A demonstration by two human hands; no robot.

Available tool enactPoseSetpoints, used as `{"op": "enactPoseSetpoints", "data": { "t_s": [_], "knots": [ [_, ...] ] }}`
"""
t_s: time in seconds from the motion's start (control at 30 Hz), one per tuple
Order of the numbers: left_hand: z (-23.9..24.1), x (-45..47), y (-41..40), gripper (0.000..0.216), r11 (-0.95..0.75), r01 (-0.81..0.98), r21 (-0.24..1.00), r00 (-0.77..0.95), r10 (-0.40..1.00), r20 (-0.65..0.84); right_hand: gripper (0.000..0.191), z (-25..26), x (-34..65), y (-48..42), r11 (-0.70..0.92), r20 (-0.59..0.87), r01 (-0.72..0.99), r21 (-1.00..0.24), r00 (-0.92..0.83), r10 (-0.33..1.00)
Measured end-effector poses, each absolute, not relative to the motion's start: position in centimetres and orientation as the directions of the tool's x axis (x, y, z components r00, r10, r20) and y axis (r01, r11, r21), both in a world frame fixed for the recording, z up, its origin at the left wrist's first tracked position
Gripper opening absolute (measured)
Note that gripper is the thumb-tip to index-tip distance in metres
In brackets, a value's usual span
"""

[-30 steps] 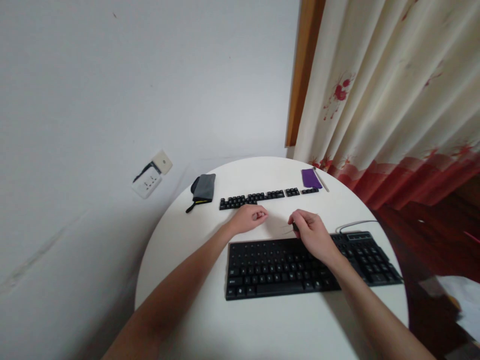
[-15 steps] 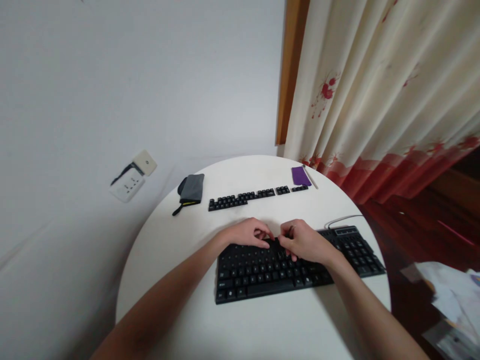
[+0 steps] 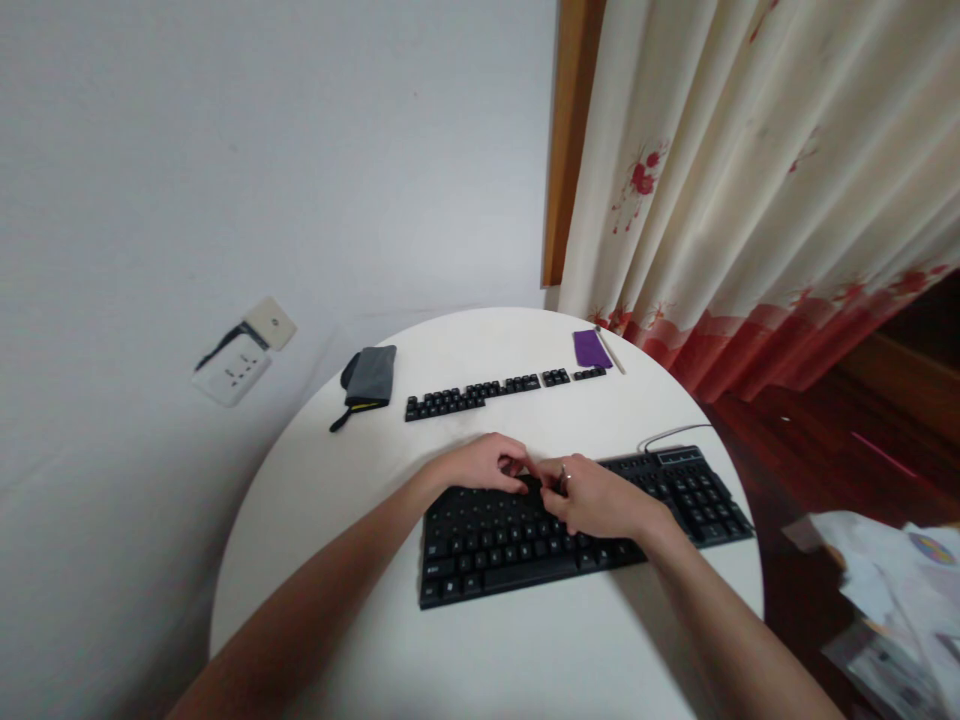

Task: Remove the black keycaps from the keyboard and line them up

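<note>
A black keyboard (image 3: 525,575) lies in front of me, with exposed, cap-less key positions (image 3: 465,510) across its upper left part. My left hand (image 3: 484,463) arches over its top edge, thumb and forefinger bent and apart, the fingertips close to the board. My right hand (image 3: 592,493), with a ring on one finger, is curled over the middle of the keyboard. Its thumb and forefinger come together beside the left fingertips; whatever is between them is too small or hidden to make out. Beyond the hands, removed black keycaps (image 3: 446,402) stand in rows.
The round white table (image 3: 337,640) carries a grey pouch (image 3: 371,375) at the back left. A purple cloth (image 3: 592,349) and a thin stick (image 3: 611,352) lie at the back right. The keyboard's cable (image 3: 675,431) curves off the right edge. White papers (image 3: 900,590) are low on the right.
My right hand has shifted left, so its fingertips now meet those of my left hand. The view has turned slightly right; the keycap rows stay in place.
</note>
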State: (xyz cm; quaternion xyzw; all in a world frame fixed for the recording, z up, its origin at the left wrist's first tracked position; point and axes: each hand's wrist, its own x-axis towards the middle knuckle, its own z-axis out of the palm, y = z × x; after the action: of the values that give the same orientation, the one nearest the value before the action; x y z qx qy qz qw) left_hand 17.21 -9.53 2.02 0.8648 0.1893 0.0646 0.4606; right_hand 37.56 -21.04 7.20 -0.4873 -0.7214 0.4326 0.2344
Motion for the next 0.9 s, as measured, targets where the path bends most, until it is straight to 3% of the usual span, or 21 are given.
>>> {"op": "enactPoseSetpoints", "data": {
  "t_s": [0.13,0.5,0.7,0.9],
  "knots": [
    [2.3,17.2,-9.6,0.025,-0.461,0.267,0.846,0.924,0.373,-0.088,0.008,6.2,38.9,-20.1,-0.112,-0.301,0.368,-0.923,-0.508,0.807],
    [2.3,17.1,-9.5,0.03,-0.469,0.247,0.848,0.928,0.366,-0.067,0.016,5.2,39.9,-19.0,-0.291,-0.381,0.248,-0.924,-0.543,0.749],
    [2.9,17.1,-9.6,0.026,-0.452,0.25,0.856,0.922,0.38,-0.069,0.021,5.8,39.8,-18.7,-0.263,-0.32,0.181,-0.948,-0.544,0.776],
    [4.3,17.5,-10.1,0.032,-0.257,0.185,0.949,0.869,0.494,-0.036,0.029,6.7,38.6,-18.6,-0.04,-0.066,0.08,-0.996,-0.364,0.929]
  ]
}}
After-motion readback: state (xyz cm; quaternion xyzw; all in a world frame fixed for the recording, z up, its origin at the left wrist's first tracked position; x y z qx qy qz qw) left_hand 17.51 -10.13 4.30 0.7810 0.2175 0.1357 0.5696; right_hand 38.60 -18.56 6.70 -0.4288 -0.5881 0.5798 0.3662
